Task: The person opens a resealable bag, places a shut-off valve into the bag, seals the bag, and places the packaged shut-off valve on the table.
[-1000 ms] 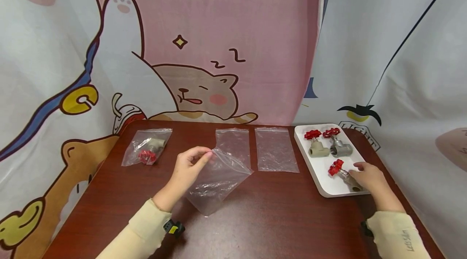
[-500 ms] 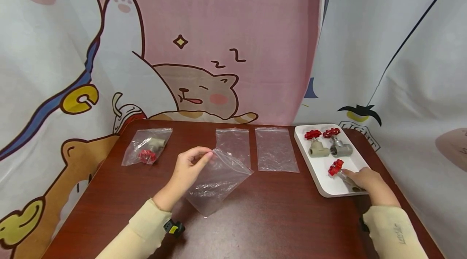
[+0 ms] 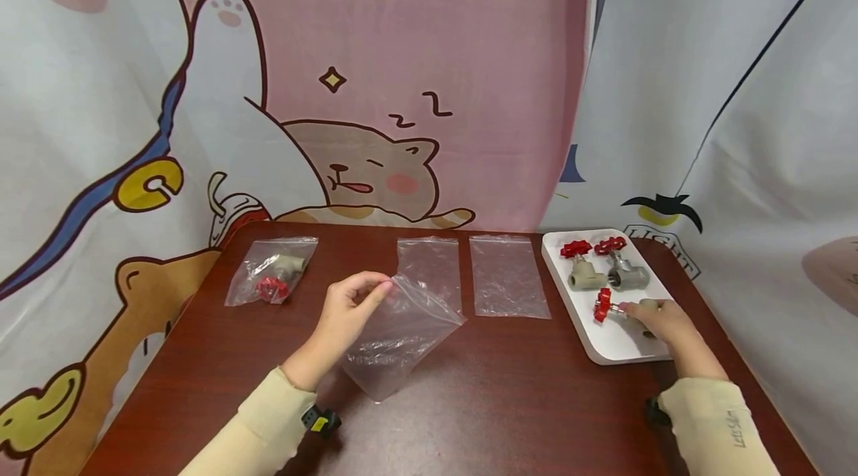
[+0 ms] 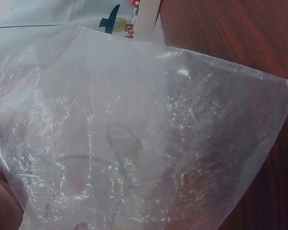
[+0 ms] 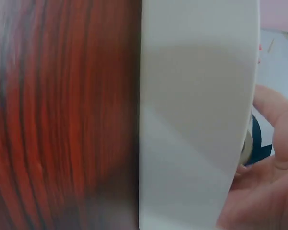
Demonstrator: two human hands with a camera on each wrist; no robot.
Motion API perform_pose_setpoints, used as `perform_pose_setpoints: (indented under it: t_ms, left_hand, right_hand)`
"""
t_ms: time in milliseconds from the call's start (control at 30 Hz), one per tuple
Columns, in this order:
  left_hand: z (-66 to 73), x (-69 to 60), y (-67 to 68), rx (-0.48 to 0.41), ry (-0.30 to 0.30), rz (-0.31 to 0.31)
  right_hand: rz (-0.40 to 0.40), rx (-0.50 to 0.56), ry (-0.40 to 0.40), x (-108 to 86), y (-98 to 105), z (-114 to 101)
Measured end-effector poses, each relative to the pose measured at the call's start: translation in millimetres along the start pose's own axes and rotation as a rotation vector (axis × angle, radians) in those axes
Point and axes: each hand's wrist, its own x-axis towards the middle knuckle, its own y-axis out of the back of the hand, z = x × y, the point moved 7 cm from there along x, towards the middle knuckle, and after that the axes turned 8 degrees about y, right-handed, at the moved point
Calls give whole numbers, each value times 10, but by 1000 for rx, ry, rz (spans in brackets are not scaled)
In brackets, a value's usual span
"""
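A clear zip bag [image 3: 395, 342] hangs by its top edge from my left hand [image 3: 348, 312], pinched between thumb and fingers above the table. In the left wrist view the bag [image 4: 149, 129] fills most of the picture. Over the near end of the white tray [image 3: 606, 346], my right hand [image 3: 670, 323] grips a valve with a red handwheel [image 3: 602, 305]; its body is partly hidden under the fingers. In the right wrist view the tray wall [image 5: 197, 105] covers most of the valve. Two more red-wheeled valves, one beige [image 3: 586, 273] and one grey [image 3: 628, 275], lie at the tray's far end.
Two flat clear bags, one partly behind the held bag [image 3: 429, 264] and one beside the tray [image 3: 509, 278], lie on the brown table [image 3: 496, 401]. At the far left rests a bag holding a red-wheeled valve [image 3: 272, 273]. A printed curtain [image 3: 496, 89] hangs behind.
My right hand has moved in over the valve and taken hold of it. The valve has turned, its red wheel shifting slightly left. My left hand and its bag stay nearly still.
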Motion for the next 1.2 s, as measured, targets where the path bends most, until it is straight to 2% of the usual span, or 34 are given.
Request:
perform_pose_setpoints:
  t_ms: [167,333,400,567,667,767,867,967,1033,1200]
  left_hand:
    - [-8,-7,-2,-8,4,-3]
    - [-15,-12,-7,-5,2,1]
    - [-15,-13,-7,-3,-1,3]
    - [-12,-15,-8,5,-13,4]
    - [-8,-16,-8,11,-14,7]
    - [-10,-19,-6,10,-15,8]
    - [-13,-19,-8,2,-18,-1]
    - [-21,-16,-10,-9,-12,-11]
    - [-25,-14,-11,-12,-5,-15]
    - [-38,-14,-10,-18,2,-18]
  right_hand:
    - [117,117,62,-67,34,-69]
    - [196,247,27,-126,40,-73]
    - [181,306,-3,-118,12,-52]
    - [92,568,-14,-72,-99,-29]
    - [54,725,33,-60,-132,-64]
    - [56,800,88,-62,-137,-105]
    - [89,843,122,-74,-147,-132]
    - [126,895,118,-93,-164,-142]
    - [154,969,107,-106,-169,-143]
    - [283,1123,76,-140,-135,-118]
